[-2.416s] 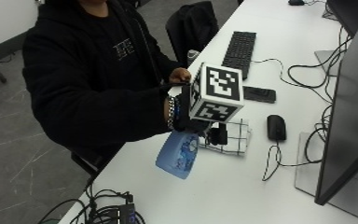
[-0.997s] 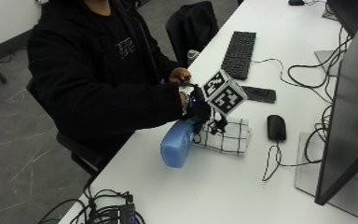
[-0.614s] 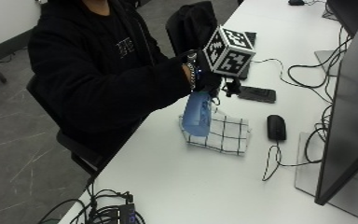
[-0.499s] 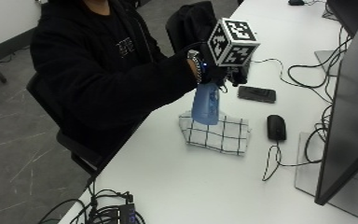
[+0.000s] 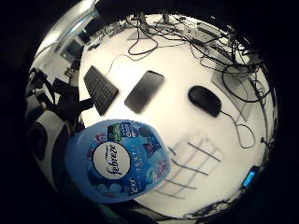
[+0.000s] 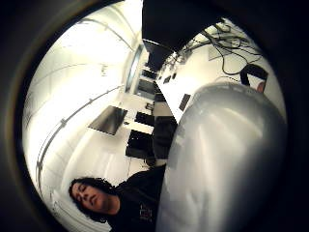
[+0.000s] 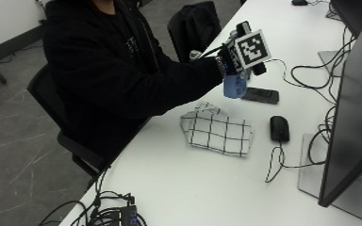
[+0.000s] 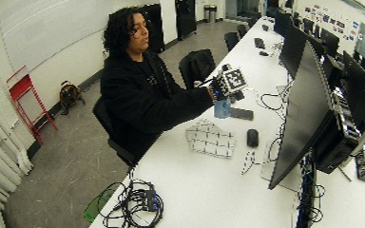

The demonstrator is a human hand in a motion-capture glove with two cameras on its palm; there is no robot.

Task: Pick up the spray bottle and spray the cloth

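Holding the Febreze spray bottle up in the air, the gloved right hand has its fingers wrapped round the neck — the bottle hangs well above the white surface, off to the far side of the checked cloth rather than over it. To do this bit well I'd say bring the nozzle round so it faces down at the cloth, move in closer over the middle of it, then squeeze the trigger. The phone sits right under the bottle and the mouse is just beside the cloth, so aim matters. Around it: a keyboard further along, a big monitor — cables piled at the near end, long office room with more desks.
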